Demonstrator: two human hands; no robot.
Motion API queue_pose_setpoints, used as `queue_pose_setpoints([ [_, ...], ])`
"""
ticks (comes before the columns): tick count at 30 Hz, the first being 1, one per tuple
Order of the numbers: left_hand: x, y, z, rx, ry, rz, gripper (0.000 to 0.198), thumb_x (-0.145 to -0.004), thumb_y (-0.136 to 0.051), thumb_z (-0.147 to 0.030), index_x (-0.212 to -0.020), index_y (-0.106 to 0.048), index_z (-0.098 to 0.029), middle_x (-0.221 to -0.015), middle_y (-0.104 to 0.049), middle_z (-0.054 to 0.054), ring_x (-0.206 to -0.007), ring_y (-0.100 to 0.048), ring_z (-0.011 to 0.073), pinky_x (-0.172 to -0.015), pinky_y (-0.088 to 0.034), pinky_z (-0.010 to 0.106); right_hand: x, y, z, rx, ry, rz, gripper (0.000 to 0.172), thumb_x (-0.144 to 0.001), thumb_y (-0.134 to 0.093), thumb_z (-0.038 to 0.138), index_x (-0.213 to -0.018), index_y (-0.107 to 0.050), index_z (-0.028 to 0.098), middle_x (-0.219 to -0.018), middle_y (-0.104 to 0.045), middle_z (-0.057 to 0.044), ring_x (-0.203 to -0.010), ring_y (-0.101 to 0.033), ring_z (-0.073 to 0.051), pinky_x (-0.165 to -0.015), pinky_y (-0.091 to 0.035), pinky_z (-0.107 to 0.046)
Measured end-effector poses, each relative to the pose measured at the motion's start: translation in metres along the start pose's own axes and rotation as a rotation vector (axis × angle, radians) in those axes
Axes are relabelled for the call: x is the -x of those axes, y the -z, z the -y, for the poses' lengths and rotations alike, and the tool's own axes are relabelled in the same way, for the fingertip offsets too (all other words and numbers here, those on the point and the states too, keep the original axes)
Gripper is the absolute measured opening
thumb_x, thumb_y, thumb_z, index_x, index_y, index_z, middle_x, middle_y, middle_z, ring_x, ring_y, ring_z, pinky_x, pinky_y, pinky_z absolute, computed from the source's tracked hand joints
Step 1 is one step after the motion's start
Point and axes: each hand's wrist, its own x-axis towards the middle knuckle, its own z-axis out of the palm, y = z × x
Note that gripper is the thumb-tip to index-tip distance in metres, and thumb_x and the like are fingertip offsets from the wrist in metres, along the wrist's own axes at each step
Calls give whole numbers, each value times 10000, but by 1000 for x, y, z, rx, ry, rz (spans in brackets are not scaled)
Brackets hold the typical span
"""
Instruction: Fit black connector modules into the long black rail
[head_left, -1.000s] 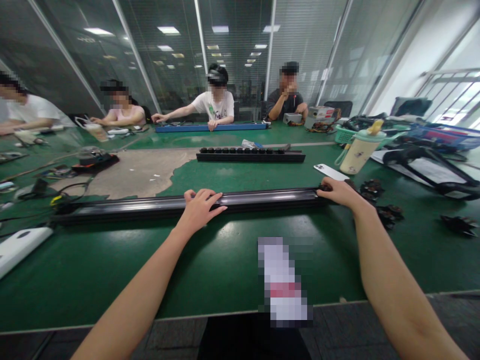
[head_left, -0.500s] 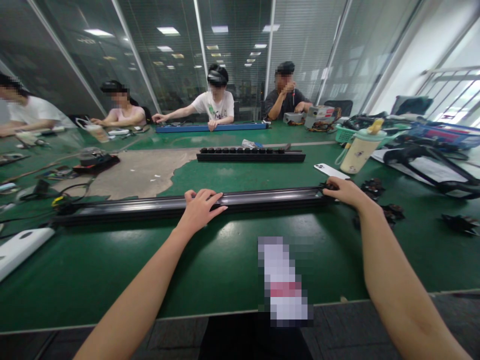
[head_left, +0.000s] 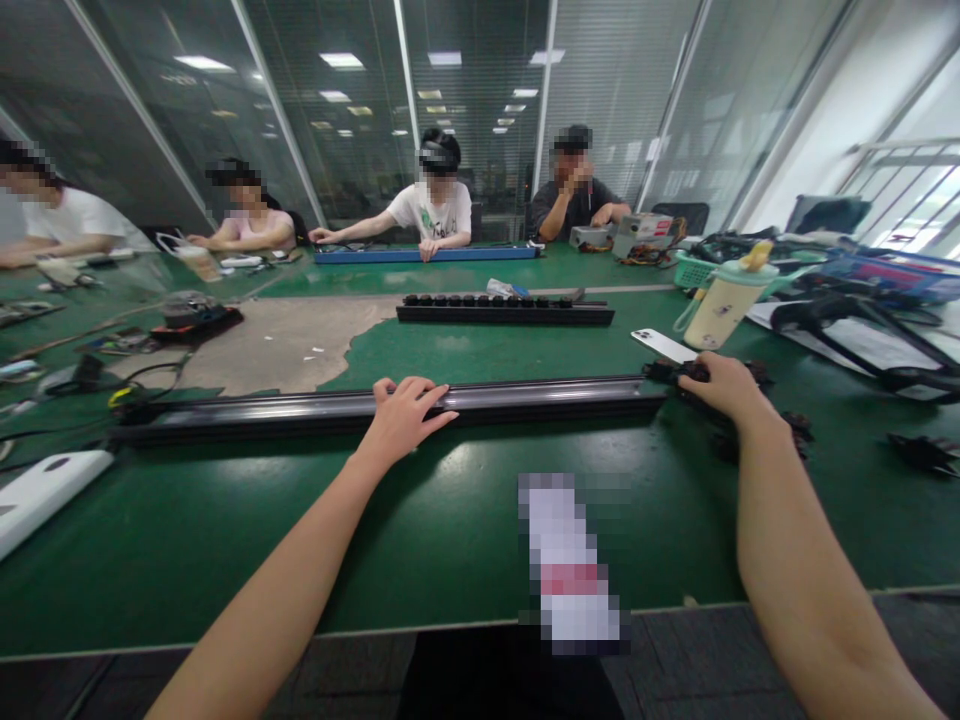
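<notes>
A long black rail (head_left: 540, 396) with a shiny inner channel lies across the green table (head_left: 247, 540) in front of me. Over its middle rests my left hand (head_left: 405, 412), fingers bent across the far edge and thumb along the near side. Past the rail's right end, my right hand (head_left: 726, 384) is closed on a small black part (head_left: 694, 372), largely covered by the fingers. More dark parts lie beside and under that hand, partly hidden.
Farther back stand a shorter black bar (head_left: 506, 314) with round knobs, a white phone (head_left: 663, 346) and a cream tumbler (head_left: 726, 305). Near the front edge lies a pixelated item (head_left: 570, 560); a white device (head_left: 52, 490) is left. Several co-workers sit opposite, one touching a blue bar (head_left: 427, 255).
My right hand has moved right, away from the rail's end, which now shows uncovered. The left hand keeps its place on the rail.
</notes>
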Motion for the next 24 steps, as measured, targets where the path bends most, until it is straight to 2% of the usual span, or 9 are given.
queue_pose_setpoints([
  [4,0,0,0,-1,-4,-5,439,-956,-500,-512,-1275,-652,-251,-1226,-646,118,-1172,-524,279,-1003,-217,491,2,-4,-9,73,-192,-51,430,-913,-501,447,-1080,-595,62,-1088,-641,-275,-923,-531,-279,-761,-354,-363],
  [8,1,0,2,-9,-11,-9,435,-958,-498,-510,-1267,-651,-245,-1232,-648,124,-1170,-530,282,-995,-216,496,9,-7,-10,80,-332,-158,476,-921,-488,439,-1134,-565,20,-1136,-598,-342,-1010,-515,-342,-771,-346,-403],
  [11,2,1,2,-13,-11,-3,433,-961,-488,-512,-1268,-649,-252,-1230,-650,132,-1166,-530,286,-982,-228,492,13,-2,-5,48,-410,-237,499,-923,-477,428,-1194,-515,11,-1163,-582,-361,-1057,-513,-368,-790,-356,-425],
  [13,2,2,2,-14,-14,-1,431,-963,-485,-508,-1266,-650,-250,-1225,-650,134,-1167,-530,286,-978,-235,487,13,5,1,18,-425,-240,524,-921,-467,464,-1216,-489,32,-1135,-603,-336,-1030,-539,-357,-787,-367,-418],
  [15,3,2,2,-15,-17,-7,430,-963,-487,-506,-1261,-651,-245,-1222,-648,132,-1168,-529,282,-976,-240,481,10,12,7,-25,-387,-158,530,-904,-470,528,-1193,-498,86,-1084,-634,-282,-972,-572,-332,-772,-383,-402],
  [18,3,2,2,-20,-11,-19,429,-961,-488,-510,-1262,-649,-249,-1215,-649,133,-1169,-527,279,-971,-249,470,2,13,13,-101,-272,57,470,-828,-540,594,-1041,-555,175,-987,-666,-184,-883,-607,-296,-746,-419,-382],
  [20,4,3,2,-24,-14,-29,420,-960,-496,-503,-1256,-650,-247,-1203,-653,129,-1164,-530,273,-969,-256,462,-3,5,14,-153,-134,189,356,-768,-604,540,-876,-574,202,-894,-680,-131,-826,-623,-276,-736,-445,-372],
  [24,6,6,2,-26,0,-29,412,-952,-517,-504,-1241,-655,-246,-1178,-665,119,-1142,-545,263,-969,-266,456,-11,-21,4,-224,-22,274,261,-648,-653,484,-674,-571,238,-685,-667,-59,-702,-644,-279,-680,-486,-392],
])
